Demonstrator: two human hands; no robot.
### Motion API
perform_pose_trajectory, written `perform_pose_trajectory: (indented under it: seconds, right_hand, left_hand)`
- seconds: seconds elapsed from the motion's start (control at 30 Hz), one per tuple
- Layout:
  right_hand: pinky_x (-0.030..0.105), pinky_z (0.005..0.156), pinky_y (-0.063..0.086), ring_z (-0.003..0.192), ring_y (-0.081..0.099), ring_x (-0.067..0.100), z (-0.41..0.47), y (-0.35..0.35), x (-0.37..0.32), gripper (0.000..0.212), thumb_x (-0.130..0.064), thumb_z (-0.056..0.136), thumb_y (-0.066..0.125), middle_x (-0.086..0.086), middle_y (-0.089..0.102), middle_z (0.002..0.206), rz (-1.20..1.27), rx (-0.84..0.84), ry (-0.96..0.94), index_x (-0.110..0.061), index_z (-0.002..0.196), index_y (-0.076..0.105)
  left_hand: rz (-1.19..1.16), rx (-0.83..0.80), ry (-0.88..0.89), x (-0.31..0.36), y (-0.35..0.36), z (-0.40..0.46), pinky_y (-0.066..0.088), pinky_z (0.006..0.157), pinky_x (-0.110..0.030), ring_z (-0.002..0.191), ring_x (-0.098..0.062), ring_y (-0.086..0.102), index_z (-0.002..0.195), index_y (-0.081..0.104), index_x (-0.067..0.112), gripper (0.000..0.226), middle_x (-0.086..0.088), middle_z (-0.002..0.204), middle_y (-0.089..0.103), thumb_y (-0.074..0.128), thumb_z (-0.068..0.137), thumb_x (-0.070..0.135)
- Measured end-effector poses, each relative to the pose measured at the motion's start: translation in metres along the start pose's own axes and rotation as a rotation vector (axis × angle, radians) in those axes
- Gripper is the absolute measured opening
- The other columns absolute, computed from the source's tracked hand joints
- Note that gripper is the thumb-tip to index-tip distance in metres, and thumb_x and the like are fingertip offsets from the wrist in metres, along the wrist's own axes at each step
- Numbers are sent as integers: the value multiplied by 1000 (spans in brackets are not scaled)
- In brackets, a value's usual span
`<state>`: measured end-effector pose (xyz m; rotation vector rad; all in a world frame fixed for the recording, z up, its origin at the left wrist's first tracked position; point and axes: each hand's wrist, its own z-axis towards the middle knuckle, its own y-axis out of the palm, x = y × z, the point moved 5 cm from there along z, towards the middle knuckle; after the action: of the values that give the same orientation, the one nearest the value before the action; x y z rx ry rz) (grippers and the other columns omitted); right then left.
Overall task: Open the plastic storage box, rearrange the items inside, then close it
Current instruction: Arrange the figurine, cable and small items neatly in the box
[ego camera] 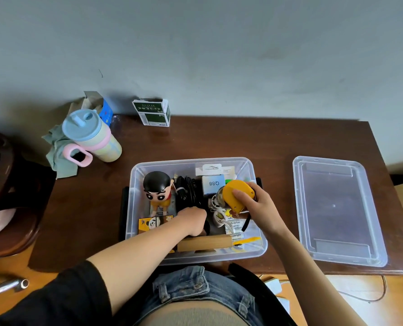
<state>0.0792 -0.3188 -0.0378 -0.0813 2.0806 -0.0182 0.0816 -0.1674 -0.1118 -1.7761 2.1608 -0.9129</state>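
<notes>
The clear plastic storage box (134, 175) stands open at the desk's near edge, its lid (336, 208) lying flat to the right. My right hand (257, 203) grips a yellow tape measure (237, 192) above the box's right half. My left hand (192, 220) reaches down into the middle of the box with fingers curled around something dark; what it holds is hidden. Inside lie a cartoon boy figurine (158, 189), black coiled cables (187, 191), a blue-grey Q88 box (212, 184), a panda card box (152, 223) and a wooden block (204, 242).
A pastel cup with a pink handle (90, 140) sits on a green cloth at the desk's back left. A green carton (152, 112) and a blue carton (101, 108) stand by the wall. A dark chair (5, 196) is at the left.
</notes>
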Motion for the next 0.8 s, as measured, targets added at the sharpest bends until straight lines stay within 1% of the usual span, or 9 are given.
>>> perform_pose_trajectory:
  seconds: [0.1,0.17,0.23,0.3,0.37,0.4,0.5,0.63,0.8]
  right_hand:
    - [31,61,59,81,67,22,0,-4,3,14,-25,90,62,9,62,97,21,15,16,-18,102,59]
    - [28,58,58,79,67,21,-1,-4,4,11,-25,90,61,9,61,97,19,12,19,-21,100,59]
    - [26,57,57,78,67,19,-1,-5,4,9,-25,91,61,7,61,97,-4,3,16,-24,99,58]
    - [26,58,57,79,66,19,0,-4,5,11,-25,91,61,6,61,99,-27,-2,13,-26,100,57]
    - [25,58,56,81,66,19,1,-3,6,13,-26,91,61,7,60,101,-36,-2,15,-26,103,56]
    - [25,58,56,82,66,19,1,-2,7,15,-26,91,61,6,60,102,-37,-5,18,-26,105,55]
    - [23,58,55,83,67,21,1,0,9,18,-27,90,62,5,60,104,-46,-21,19,-28,107,55]
    - [21,57,55,84,66,19,1,4,8,16,-28,89,63,3,59,105,-64,-30,4,-33,102,54]
    - [21,58,55,89,64,21,2,4,7,28,-28,89,63,6,58,110,-84,-30,16,-23,115,54]
  left_hand:
    - [78,42,-18,1,1,1,40,69,-35,92,-31,57,106,57,-1,16,-17,100,60,48,95,8]
    - [196,68,-29,0,-1,0,38,69,-34,93,-30,58,107,59,3,18,-14,102,61,51,95,14]
    - [331,91,-33,-1,-3,0,36,70,-32,100,-28,59,108,60,7,21,-10,107,63,55,94,23]
    - [473,112,-43,-1,-4,0,37,77,-33,105,-28,57,110,61,10,20,-8,113,63,55,94,20]
    - [572,147,-63,-1,-5,-1,38,87,-34,106,-28,57,109,62,11,19,-7,112,64,53,93,13]
    - [597,165,-69,-2,-6,-2,37,89,-35,105,-27,57,108,63,11,18,-7,111,65,53,92,12]
    - [596,211,-102,-6,-11,-5,36,82,-33,100,-27,59,104,64,12,16,-6,105,67,55,91,12]
    - [545,218,-157,-5,-9,-7,33,73,-32,101,-26,61,106,64,13,18,-4,106,67,57,89,10]
    - [540,305,-116,-10,-11,-12,35,66,-30,99,-26,63,123,55,14,32,-5,107,66,53,92,6]
